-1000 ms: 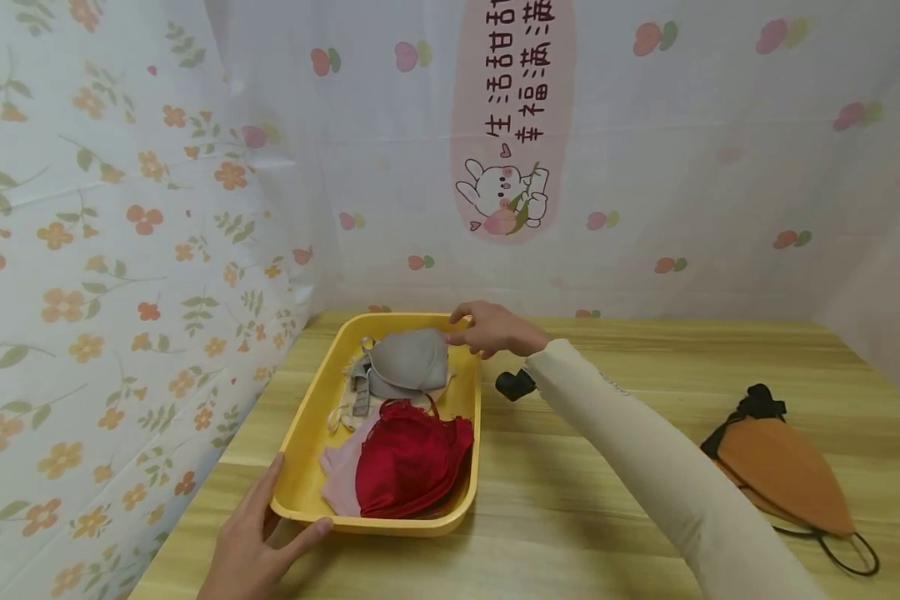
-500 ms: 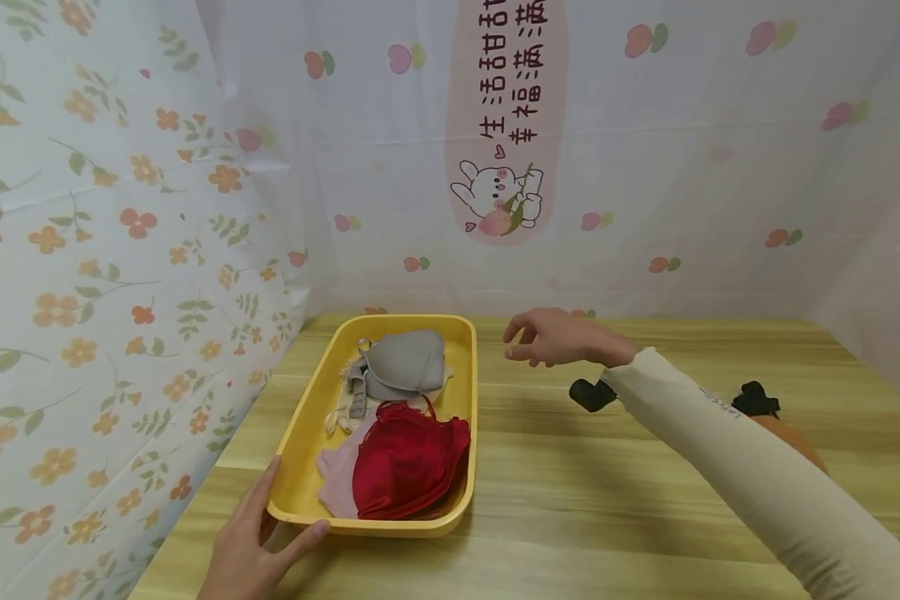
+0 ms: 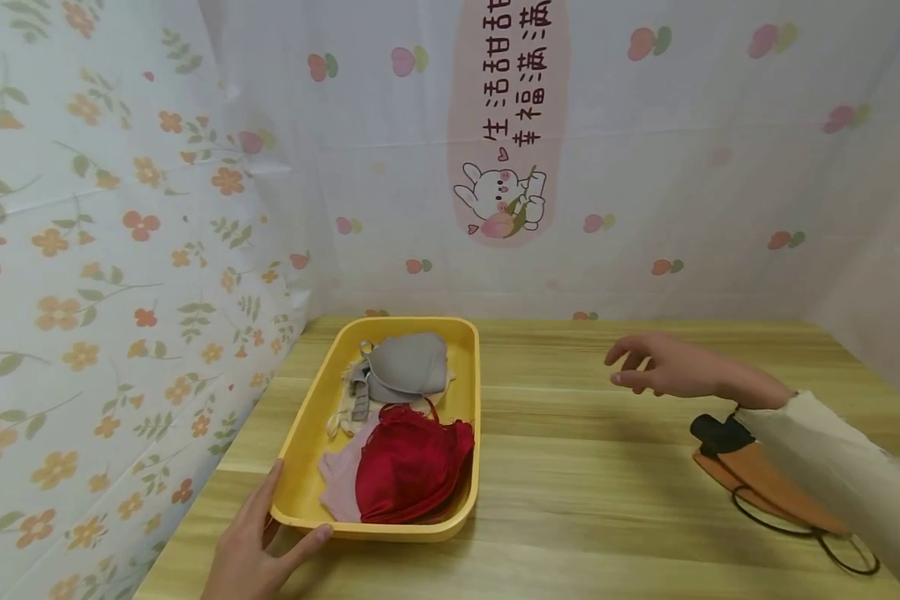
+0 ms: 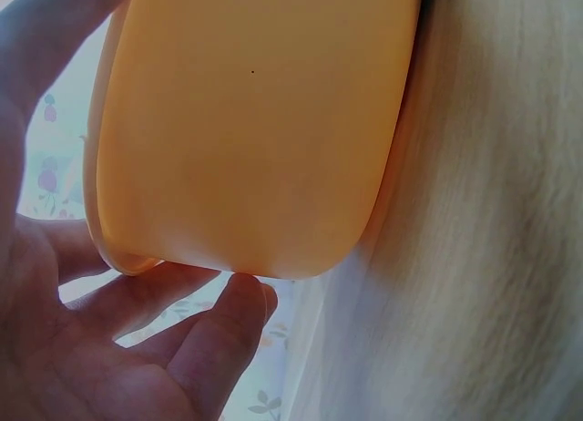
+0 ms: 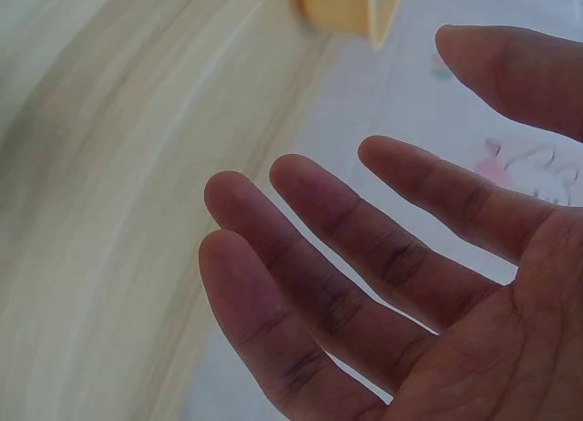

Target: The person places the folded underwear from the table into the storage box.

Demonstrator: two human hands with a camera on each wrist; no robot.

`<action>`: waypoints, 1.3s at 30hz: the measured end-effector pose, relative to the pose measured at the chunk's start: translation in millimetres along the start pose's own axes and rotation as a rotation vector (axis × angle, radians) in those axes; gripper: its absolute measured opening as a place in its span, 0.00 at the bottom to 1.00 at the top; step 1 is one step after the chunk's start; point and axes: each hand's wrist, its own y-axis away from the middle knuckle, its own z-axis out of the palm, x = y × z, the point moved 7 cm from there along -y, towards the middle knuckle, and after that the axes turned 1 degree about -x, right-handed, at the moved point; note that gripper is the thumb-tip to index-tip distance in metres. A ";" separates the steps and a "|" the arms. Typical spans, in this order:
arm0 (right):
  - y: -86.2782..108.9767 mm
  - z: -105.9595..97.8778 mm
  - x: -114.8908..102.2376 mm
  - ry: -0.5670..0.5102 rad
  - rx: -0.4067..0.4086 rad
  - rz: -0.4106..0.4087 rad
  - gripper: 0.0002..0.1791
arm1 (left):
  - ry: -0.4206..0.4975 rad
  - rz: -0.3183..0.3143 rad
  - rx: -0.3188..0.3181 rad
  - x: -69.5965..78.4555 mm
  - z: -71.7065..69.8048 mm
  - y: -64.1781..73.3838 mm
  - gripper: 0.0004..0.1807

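A yellow plastic bin [image 3: 468, 467] stands on the left of the table. In it lie a grey bra [image 3: 412, 365], a red bra [image 3: 412, 467] and a pink garment [image 3: 342, 483]. My left hand [image 3: 249, 542] holds the bin's near left corner, thumb at the front wall and fingers round the left side; the left wrist view shows the fingers [image 4: 228, 325] against the wall. Above the table on the right hovers my right hand [image 3: 667, 365], holding nothing, its fingers loosely bent and spread. Closest to it is an orange bra [image 3: 772, 483] with black straps, partly hidden by the sleeve.
The wood-grain table [image 3: 555, 500] extends right of the bin. A floral curtain [image 3: 120, 275] hangs along the left, and a printed white curtain [image 3: 390, 183] closes the back. A black wrist-worn device [image 3: 722, 435] sits under my right wrist.
My right hand has left the bin's far right edge and moved right across the table toward the orange bra. The left hand stays at the bin's corner.
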 end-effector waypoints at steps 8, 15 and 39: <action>43.5 -3.2 44.0 0.042 0.054 0.058 0.23 | 0.019 0.014 0.015 1.2 1.8 0.6 0.61; 75.1 -12.1 81.3 0.199 0.123 0.104 0.22 | 0.037 0.029 0.002 3.4 3.5 -0.6 0.61; 123.7 0.5 173.2 0.312 0.141 0.363 0.44 | 0.060 -0.018 -0.009 0.5 2.7 0.9 0.62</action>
